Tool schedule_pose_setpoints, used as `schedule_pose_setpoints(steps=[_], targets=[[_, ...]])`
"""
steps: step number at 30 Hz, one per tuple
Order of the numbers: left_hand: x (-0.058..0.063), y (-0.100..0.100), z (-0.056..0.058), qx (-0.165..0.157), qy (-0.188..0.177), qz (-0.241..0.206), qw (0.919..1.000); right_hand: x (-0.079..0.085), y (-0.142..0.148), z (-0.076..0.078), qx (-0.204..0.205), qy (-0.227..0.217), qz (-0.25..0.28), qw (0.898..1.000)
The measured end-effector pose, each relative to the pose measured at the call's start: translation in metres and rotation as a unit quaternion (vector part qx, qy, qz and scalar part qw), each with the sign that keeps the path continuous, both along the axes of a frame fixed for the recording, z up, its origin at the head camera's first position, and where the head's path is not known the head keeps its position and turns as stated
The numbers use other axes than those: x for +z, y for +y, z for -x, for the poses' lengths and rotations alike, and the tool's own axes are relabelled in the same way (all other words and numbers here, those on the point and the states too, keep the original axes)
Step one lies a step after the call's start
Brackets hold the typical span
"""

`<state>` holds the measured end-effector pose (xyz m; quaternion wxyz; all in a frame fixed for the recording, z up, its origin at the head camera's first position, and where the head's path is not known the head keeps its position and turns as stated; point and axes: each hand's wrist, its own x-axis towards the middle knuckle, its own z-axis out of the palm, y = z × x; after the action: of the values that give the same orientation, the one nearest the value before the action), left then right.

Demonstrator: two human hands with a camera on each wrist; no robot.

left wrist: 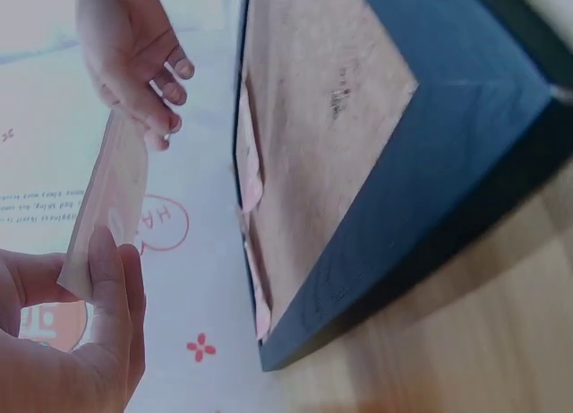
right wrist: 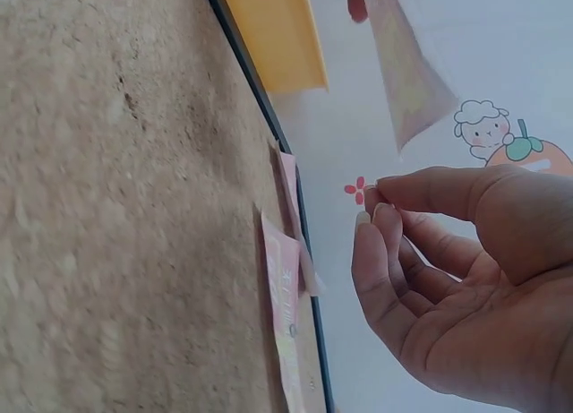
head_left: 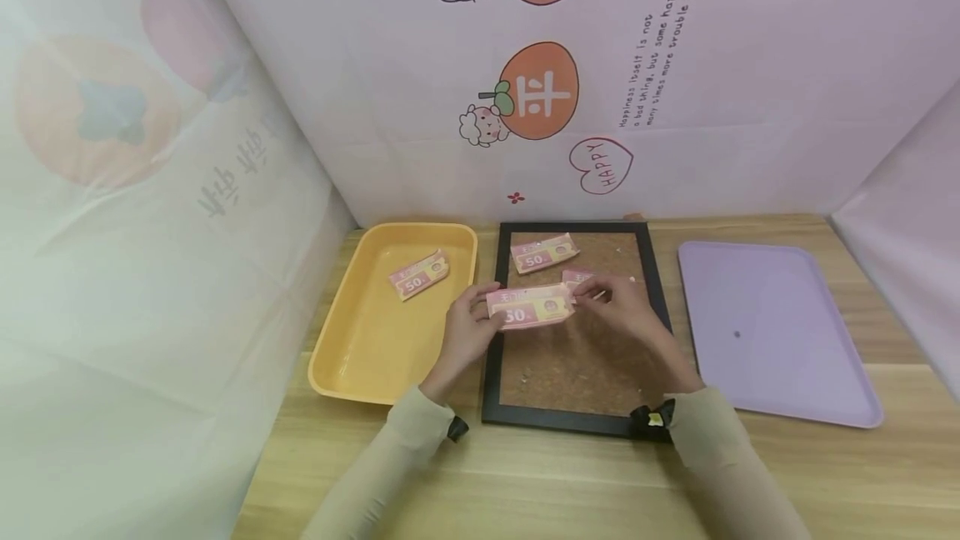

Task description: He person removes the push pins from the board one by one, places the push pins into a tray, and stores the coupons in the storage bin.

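Note:
A pink and yellow paper coupon (head_left: pixel 528 307) printed with "50" is pinched between the thumb and fingers of my left hand (head_left: pixel 468 327), above the left side of a black-framed cork board (head_left: pixel 570 373). At its right end is my right hand (head_left: pixel 618 307). In the right wrist view the right thumb and fingertips (right wrist: pixel 372 198) meet, apart from the coupon (right wrist: pixel 412 81); I cannot tell if something small is between them. One coupon (head_left: pixel 543 254) lies at the board's far end. Another coupon (head_left: pixel 576 276) is partly hidden behind the held one and the right hand.
A yellow tray (head_left: pixel 352 357) left of the board contains one more coupon (head_left: pixel 420 275). On the right lies a purple tray (head_left: pixel 780 332) with a small dark spot. Small light specks dot the cork. A printed cloth wall (head_left: pixel 420 165) stands behind the wooden table (head_left: pixel 555 482).

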<state>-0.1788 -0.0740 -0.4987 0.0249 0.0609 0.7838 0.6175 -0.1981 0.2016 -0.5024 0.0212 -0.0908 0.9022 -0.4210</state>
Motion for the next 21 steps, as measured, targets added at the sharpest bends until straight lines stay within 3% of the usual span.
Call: schedule_pose_setpoints(steps=[11, 17, 21], targets=[[0.021, -0.031, 0.015, 0.035, -0.016, -0.031, 0.9988, 0.006, 0.017, -0.001, -0.024, -0.015, -0.014, 1.0], [0.032, -0.046, 0.021, 0.057, 0.001, -0.039, 0.9976, 0.007, 0.031, -0.002, -0.032, 0.001, -0.02, 0.999], [0.039, -0.054, 0.026, 0.059, 0.015, -0.033, 0.9976, 0.009, 0.041, -0.002, -0.046, -0.014, -0.024, 0.999]])
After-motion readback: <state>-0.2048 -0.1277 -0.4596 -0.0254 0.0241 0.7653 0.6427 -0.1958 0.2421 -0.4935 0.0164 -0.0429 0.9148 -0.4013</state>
